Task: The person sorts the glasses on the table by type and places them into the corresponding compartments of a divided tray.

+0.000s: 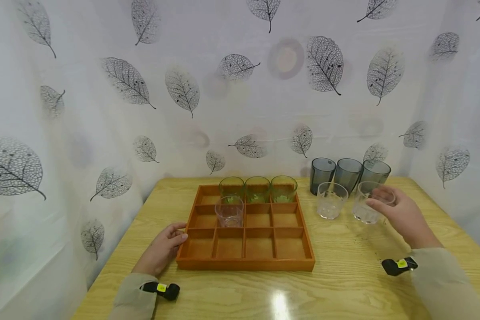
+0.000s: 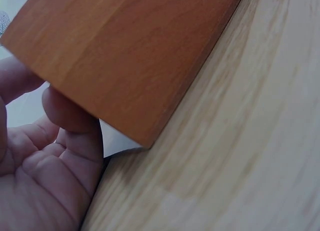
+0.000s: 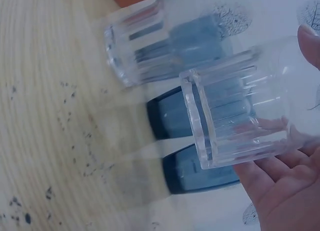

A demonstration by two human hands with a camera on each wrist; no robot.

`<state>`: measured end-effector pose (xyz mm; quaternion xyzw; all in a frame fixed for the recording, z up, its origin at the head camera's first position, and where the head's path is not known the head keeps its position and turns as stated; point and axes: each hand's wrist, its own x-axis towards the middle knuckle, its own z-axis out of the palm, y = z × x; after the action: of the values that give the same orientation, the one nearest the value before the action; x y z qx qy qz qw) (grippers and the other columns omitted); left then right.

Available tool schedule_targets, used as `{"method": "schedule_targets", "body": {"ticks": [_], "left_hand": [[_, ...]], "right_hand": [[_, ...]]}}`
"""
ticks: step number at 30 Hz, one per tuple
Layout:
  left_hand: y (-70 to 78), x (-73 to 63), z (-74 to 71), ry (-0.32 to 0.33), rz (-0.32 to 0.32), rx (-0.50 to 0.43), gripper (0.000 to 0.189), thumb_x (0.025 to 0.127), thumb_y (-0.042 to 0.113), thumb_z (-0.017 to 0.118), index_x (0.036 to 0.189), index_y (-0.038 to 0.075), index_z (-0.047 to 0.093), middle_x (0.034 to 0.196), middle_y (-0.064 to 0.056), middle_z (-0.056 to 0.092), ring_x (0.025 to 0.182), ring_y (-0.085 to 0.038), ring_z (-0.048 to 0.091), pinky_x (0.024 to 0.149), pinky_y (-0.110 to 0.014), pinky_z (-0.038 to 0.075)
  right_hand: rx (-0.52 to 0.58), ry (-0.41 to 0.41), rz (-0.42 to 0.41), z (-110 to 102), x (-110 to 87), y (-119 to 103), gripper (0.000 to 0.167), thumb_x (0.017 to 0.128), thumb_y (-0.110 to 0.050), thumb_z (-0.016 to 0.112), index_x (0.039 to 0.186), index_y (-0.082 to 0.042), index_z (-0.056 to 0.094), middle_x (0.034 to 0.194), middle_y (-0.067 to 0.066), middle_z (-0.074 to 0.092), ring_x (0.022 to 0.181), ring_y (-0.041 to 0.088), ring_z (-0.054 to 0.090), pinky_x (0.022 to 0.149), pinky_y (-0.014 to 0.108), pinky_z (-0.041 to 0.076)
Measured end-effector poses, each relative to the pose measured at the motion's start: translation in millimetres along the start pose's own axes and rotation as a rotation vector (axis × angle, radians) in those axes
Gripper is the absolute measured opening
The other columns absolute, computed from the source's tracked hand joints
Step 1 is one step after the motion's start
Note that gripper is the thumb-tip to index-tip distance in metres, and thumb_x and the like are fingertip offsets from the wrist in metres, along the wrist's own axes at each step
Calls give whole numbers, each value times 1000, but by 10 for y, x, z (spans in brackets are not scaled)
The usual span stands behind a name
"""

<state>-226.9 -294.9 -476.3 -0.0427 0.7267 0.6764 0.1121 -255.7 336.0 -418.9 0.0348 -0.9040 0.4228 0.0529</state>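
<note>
My right hand grips a clear glass near its rim, thumb on one side and fingers on the other. Whether the glass's base touches the table I cannot tell. Another clear glass stands just left of it. My left hand touches the left side of a brown wooden compartment tray; its thumb and fingers lie against the outer wall. Three green glasses stand in the tray's back row, leaving the left back compartment bare. One clear glass sits in the middle row, second compartment from the left.
Three grey-blue tumblers stand in a row behind the clear glasses at the back right. The light wooden table ends at a pale curtain with leaf prints. Dark specks mark the tabletop on the right.
</note>
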Motion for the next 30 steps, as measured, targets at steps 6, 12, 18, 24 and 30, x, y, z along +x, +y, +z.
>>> {"method": "schedule_targets", "body": {"ticks": [6, 12, 18, 24, 30], "left_hand": [[3, -9, 4, -11, 3, 3, 51, 104, 14, 58, 148, 0, 37, 105, -5, 51, 76, -12, 46, 63, -23, 40], [0, -11, 11, -1, 4, 11, 51, 104, 14, 58, 148, 0, 38, 105, -6, 51, 78, -13, 47, 65, -24, 41], [-7, -2, 2, 10, 0, 12, 50, 104, 14, 57, 148, 1, 38, 106, -5, 51, 78, -13, 47, 65, -24, 41], [2, -20, 11, -4, 17, 11, 52, 104, 13, 57, 149, -2, 36, 104, -4, 52, 80, -12, 48, 66, -24, 42], [17, -44, 21, -16, 21, 2, 53, 105, 13, 57, 150, -2, 33, 103, -3, 52, 79, -12, 48, 65, -24, 42]], "right_hand": [[-24, -26, -45, -30, -35, -174, 84, 102, -46, 58, 161, -4, 16, 154, 25, 39, 128, 44, 47, 94, 52, 47], [-2, -37, -96, -7, -77, -401, 82, 101, -41, 62, 160, -3, 20, 153, 23, 41, 128, 40, 49, 79, 11, 43], [62, -70, -138, 70, -76, -579, 82, 101, -35, 65, 160, -3, 19, 154, 22, 41, 132, 42, 47, 83, 9, 42], [88, -96, -170, 187, -76, -721, 81, 99, -34, 67, 161, -7, 21, 153, 19, 43, 134, 42, 46, 83, 11, 43], [110, -114, -189, 325, -66, -866, 80, 99, -35, 67, 161, -9, 23, 154, 15, 44, 135, 38, 47, 87, 13, 43]]}}
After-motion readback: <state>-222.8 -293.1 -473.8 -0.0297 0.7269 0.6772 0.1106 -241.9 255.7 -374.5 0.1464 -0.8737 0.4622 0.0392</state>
